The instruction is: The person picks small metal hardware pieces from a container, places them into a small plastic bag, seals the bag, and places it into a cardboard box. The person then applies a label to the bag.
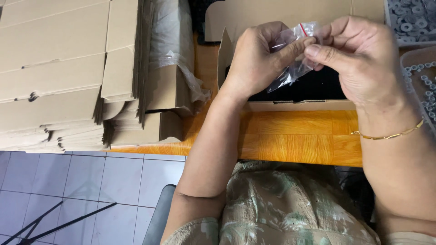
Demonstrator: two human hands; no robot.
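We see an orange wood-grain surface [295, 136], brown flattened cartons [54, 72], a clear bag [295, 50] with red strip, grey washers [411, 18], and pale blue floor tiles [68, 181].

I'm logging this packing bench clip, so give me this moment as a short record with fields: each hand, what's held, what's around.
left hand: pinches the small clear zip bag by its top edge
right hand: pinches the same bag from the other side; gold bracelet on wrist
below hands: open cardboard box with dark inside
left side: stack of flat cardboard blanks
right side: trays of grey washers
surface: orange wood-pattern table
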